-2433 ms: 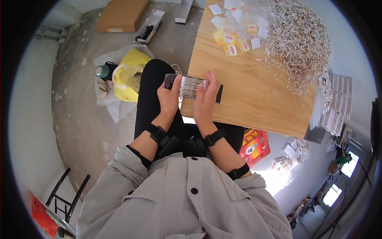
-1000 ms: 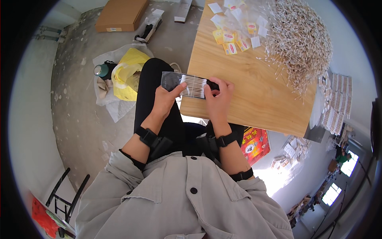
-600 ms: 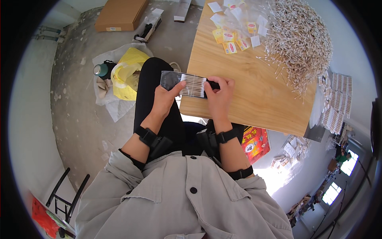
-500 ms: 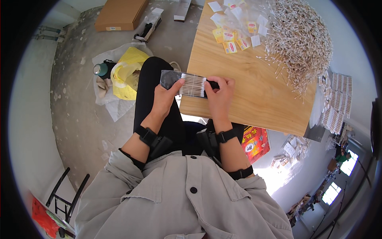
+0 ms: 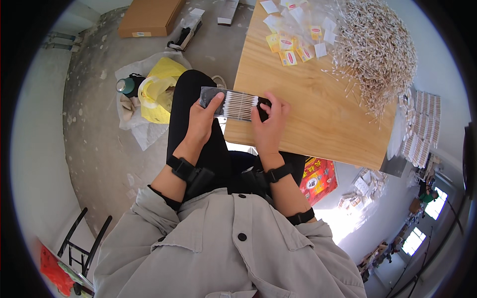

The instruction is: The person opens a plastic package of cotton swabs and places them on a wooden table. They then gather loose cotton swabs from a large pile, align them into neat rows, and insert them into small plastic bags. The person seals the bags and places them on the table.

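Observation:
A clear plastic bag (image 5: pixel 212 95) with a flat row of white-tipped cotton swabs (image 5: pixel 239 105) in it stretches between my hands over the table's near left corner. My left hand (image 5: pixel 202 119) pinches its left end, thumb on top of the clear film beside the swabs. On the right, my right hand (image 5: pixel 271 121) has its fingers curled round the other end, thumb by the swab tips. Some of that end is hidden by the fingers.
On the wooden table (image 5: pixel 308 109) lie a big heap of loose cotton swabs (image 5: pixel 377 54) and several yellow-and-white cards (image 5: pixel 286 43) among clear bags. Stacked swab packs (image 5: pixel 422 124) stand beyond its right edge. A yellow bag (image 5: pixel 161 89) and a bottle (image 5: pixel 125 86) are on the floor at left.
My left thumb has slid left, off the swabs and onto the clear film. My right hand has shifted a little, and its thumb now sits lower beside the swab tips.

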Motion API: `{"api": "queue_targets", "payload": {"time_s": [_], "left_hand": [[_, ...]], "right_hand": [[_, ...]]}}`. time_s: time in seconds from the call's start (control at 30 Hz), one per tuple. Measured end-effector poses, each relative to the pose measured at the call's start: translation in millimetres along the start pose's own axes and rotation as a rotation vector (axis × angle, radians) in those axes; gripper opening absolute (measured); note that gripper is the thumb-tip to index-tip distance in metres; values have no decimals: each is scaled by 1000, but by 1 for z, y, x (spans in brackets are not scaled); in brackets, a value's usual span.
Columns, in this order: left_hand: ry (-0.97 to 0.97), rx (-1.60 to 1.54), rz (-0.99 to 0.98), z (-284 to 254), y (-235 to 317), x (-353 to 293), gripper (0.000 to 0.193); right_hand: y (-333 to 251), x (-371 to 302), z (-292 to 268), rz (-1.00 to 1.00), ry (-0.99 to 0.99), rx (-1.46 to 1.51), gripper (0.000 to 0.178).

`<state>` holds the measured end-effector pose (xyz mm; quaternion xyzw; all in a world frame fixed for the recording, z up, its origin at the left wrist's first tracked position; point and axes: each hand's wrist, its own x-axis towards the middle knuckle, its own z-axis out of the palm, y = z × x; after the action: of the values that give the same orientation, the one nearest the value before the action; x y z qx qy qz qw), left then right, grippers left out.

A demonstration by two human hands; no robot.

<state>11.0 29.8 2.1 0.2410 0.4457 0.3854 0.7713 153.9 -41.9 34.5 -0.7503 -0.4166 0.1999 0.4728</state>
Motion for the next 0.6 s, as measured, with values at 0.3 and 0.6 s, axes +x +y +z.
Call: {"api": "queue_targets", "payload": {"time_s": [0.3,0.6], "left_hand": [[50,13,107,4,-13,2,19],[207,149,238,16,-20,-1,21]], "right_hand": [[4,0,12,85,97,440,40],[-11,-9,34,21,81,302,43]]}}
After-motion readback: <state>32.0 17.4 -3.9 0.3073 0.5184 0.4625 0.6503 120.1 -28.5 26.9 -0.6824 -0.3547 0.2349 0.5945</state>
